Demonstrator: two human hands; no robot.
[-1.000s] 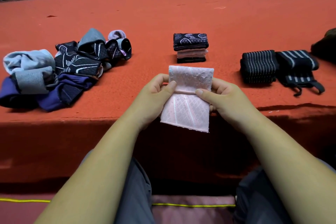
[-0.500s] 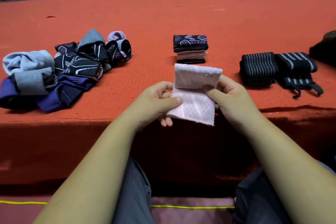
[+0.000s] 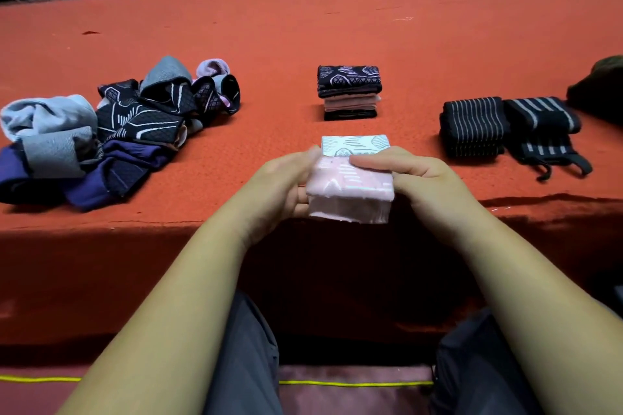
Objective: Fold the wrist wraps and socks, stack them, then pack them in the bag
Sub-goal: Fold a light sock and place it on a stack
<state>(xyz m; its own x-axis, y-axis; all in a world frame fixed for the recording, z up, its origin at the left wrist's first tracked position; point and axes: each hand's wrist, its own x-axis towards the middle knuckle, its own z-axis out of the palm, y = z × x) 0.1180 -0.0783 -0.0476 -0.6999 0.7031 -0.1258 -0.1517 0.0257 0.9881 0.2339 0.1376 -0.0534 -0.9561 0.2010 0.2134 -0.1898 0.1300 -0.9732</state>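
pink knitted sock, folded into a thick square with a pale patterned panel on its far side, is held in both hands over the near edge of a red cloth-covered table. the seated person's left hand grasps the sock's left side, fingers curled beneath it. the right hand grips the right side, with one finger laid across the top of the fold.

just beyond the sock, well apart from it, stands a neat stack of folded socks, a dark patterned one on top, pink ones in the middle and a black one at the bottom. to the left lies a loose heap of unfolded socks in grey, pale blue, purple and black.

to the right, two black wrist wraps with white stripes sit side by side and touching: a folded one and a looser one with its loops trailing toward the table edge. a dark bundle is cut off at the right border; whether it is the bag cannot be told. grey trousers show below the forearms.
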